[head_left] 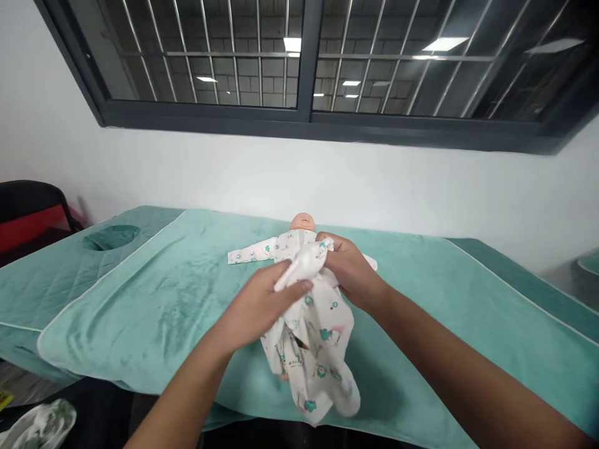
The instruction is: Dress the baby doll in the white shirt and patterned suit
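A baby doll (302,222) lies on its back on a teal towel (154,299), head toward the wall, dressed in a white printed romper (318,337). Both my hands grip the bunched cloth above the doll's middle. My left hand (262,299) pinches a rolled fold of the romper between thumb and fingers. My right hand (349,268) is closed on the same bunch from the far side. The lower part of the romper hangs loose toward me. One sleeve (250,252) lies stretched out to the left.
The towel covers a teal massage bed with a face hole (111,237) at the left. A white wall and barred window stand behind. A black and red chair (28,215) is far left. Crumpled printed cloth (40,424) lies on the floor at bottom left.
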Tool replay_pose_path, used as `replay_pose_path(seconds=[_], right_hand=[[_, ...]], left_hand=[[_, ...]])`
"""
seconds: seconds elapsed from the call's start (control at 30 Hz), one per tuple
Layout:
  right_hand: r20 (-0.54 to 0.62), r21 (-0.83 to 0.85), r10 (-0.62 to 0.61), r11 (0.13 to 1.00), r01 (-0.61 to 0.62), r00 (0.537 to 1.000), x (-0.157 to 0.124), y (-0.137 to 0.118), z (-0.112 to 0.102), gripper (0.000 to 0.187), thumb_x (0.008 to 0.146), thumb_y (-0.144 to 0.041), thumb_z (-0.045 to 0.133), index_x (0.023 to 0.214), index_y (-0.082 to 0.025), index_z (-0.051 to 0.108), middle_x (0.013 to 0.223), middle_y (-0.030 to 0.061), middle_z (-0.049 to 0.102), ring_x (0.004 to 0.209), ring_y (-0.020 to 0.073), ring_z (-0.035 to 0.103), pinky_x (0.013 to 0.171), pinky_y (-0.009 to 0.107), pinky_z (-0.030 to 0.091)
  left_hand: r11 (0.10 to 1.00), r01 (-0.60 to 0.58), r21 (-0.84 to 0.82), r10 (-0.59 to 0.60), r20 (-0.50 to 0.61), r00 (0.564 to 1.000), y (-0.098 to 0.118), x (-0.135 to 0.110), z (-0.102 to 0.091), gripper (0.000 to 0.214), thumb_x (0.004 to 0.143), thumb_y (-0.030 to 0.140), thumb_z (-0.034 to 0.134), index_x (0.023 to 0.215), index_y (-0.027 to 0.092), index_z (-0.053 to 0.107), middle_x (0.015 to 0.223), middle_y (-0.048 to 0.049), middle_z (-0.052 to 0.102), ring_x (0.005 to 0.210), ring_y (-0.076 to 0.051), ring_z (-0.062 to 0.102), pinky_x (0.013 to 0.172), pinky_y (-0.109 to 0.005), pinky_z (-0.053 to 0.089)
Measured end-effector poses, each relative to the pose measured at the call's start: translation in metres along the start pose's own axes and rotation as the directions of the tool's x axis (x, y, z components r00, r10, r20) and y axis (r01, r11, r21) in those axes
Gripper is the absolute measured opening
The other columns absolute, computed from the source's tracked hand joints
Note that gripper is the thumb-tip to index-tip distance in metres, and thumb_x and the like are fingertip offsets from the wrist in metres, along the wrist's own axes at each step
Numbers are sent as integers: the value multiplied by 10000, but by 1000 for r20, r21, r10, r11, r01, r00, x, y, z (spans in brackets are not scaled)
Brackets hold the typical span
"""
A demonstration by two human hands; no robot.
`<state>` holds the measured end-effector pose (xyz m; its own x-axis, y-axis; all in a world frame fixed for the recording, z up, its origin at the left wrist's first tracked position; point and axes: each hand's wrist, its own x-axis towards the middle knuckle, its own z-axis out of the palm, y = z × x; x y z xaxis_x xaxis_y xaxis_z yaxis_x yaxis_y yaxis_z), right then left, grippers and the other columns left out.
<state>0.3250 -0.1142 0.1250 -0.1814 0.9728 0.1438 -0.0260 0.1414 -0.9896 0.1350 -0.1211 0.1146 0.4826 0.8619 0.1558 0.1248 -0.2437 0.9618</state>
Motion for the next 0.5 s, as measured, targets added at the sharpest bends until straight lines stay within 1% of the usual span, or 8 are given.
replay_pose_path(seconds=[0.03, 0.07, 0.1, 0.17, 0.2, 0.23, 0.37, 0.5], right_hand=[[142, -21, 42, 999, -39, 989, -2, -2, -4, 222, 786, -323, 707, 726, -181, 547, 668, -61, 512, 584, 78, 467, 539, 196, 386], [311, -70, 100, 994, -83, 945, -4, -4, -8, 215, 790, -347, 712, 760, -173, 589, 695, -45, 556, 608, 88, 502, 564, 206, 412], [470, -138, 168, 984, -116, 866, -6, -6, -12, 221, 791, -365, 717, 789, -164, 627, 719, -27, 593, 634, 102, 534, 589, 219, 437], [659, -238, 263, 962, -137, 705, -10, -8, -19, 246, 793, -387, 724, 805, -147, 674, 740, 2, 638, 678, 126, 582, 629, 241, 475], [683, -235, 265, 962, -139, 680, -11, -7, -22, 257, 798, -397, 721, 814, -143, 687, 753, 11, 654, 699, 136, 601, 649, 250, 491], [675, -190, 231, 972, -138, 701, -11, -5, -25, 272, 804, -412, 715, 838, -142, 696, 776, 20, 670, 727, 145, 620, 673, 259, 505], [453, 117, 46, 987, -110, 890, -12, 6, -31, 403, 798, -491, 703, 993, -138, 697, 900, 80, 715, 844, 200, 676, 758, 306, 540], [292, 259, 42, 958, -121, 956, -16, 17, -31, 442, 726, -483, 753, 1003, -143, 702, 926, 111, 724, 874, 253, 695, 776, 343, 551]], left_hand=[[999, -12, -49, 7, -96, 995, -1, 0, -2, 236, 837, 431, 616, 869, 200, 651, 801, -2, 658, 709, -160, 600, 613, -233, 453], [994, -26, -109, 6, -177, 984, -1, 0, -5, 230, 836, 423, 619, 837, 194, 638, 746, 13, 630, 658, -138, 573, 583, -217, 434], [985, -35, -170, -5, -227, 974, -2, 0, -8, 229, 829, 416, 629, 809, 188, 625, 704, 24, 604, 616, -120, 546, 558, -204, 418], [960, -16, -278, -47, -217, 975, -2, -1, -12, 231, 816, 413, 650, 811, 183, 626, 687, 27, 597, 591, -109, 536, 552, -198, 422], [945, 7, -327, -69, -178, 982, -2, -2, -13, 236, 812, 417, 658, 855, 185, 641, 712, 19, 618, 611, -118, 557, 573, -206, 443], [929, 38, -367, -91, -129, 987, -2, -3, -13, 258, 812, 423, 661, 922, 189, 656, 751, 5, 645, 648, -133, 586, 604, -222, 467], [911, 197, -363, -162, 125, 979, -3, -7, -15, 340, 832, 445, 641, 1050, 188, 679, 801, -37, 692, 709, -178, 638, 612, -250, 485], [950, 232, -211, -122, 431, 894, -9, -11, -23, 319, 724, 403, 755, 939, 172, 710, 852, -52, 708, 726, -202, 644, 604, -260, 482]])
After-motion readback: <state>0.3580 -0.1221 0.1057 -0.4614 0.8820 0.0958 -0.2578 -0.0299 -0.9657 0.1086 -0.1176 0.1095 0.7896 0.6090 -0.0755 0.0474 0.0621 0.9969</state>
